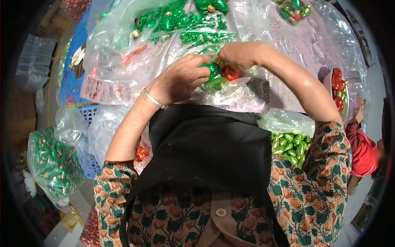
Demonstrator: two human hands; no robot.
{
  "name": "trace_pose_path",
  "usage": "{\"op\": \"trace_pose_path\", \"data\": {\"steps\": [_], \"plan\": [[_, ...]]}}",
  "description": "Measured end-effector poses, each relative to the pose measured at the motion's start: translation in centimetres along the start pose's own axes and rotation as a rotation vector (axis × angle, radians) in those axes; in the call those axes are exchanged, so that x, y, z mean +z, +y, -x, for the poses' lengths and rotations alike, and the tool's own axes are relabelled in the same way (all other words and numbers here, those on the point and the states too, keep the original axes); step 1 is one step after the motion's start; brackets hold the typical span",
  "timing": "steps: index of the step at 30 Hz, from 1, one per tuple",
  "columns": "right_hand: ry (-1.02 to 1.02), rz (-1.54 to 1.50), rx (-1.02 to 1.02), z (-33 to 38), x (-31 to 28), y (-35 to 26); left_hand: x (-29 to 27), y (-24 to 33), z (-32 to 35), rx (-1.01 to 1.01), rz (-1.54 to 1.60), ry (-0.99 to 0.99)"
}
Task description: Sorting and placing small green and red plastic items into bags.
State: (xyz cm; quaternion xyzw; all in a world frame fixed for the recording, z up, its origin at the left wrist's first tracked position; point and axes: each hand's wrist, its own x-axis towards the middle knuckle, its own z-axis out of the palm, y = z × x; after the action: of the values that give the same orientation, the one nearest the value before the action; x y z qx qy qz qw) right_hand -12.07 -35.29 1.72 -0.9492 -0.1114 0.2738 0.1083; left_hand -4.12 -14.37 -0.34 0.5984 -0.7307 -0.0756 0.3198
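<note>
My left hand (183,78), with a silvery bangle at the wrist, has its fingers curled against a dark green glitter Christmas ornament (213,71). Close by on the right, my right hand (238,56) bends down with its fingers closed near a gold cap (216,59); its fingertips are partly hidden, so I cannot tell what they pinch. Just below it sits a shiny red ornament (231,73). A light green ornament (215,84) lies nearest me, beside the red one. These rest on clear plastic film over the pale pink table cover (284,88).
A clear bag (164,24) of green glitter ornaments spreads across the far table. A small ornament cluster (294,11) lies far right. Red ornaments (339,88) fill a tub at right. Lime green ornaments (291,147) sit near my right elbow. A blue basket (88,160) and filled bag (55,160) stand left.
</note>
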Motion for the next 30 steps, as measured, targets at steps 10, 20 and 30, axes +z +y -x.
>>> {"op": "trace_pose_path", "data": {"steps": [10,20,30], "plan": [[0.019,0.405,-0.099,-2.0,3.3,1.2,0.5,-0.4,-0.9,-0.062,0.02,-0.061],[-0.023,0.605,-0.241,-1.1,2.1,1.4,1.1,-0.9,-2.8,-0.045,-0.011,-0.095],[-0.117,0.496,-0.122,-1.6,2.9,1.5,1.5,-0.9,-2.7,-0.034,-0.051,-0.029]]}}
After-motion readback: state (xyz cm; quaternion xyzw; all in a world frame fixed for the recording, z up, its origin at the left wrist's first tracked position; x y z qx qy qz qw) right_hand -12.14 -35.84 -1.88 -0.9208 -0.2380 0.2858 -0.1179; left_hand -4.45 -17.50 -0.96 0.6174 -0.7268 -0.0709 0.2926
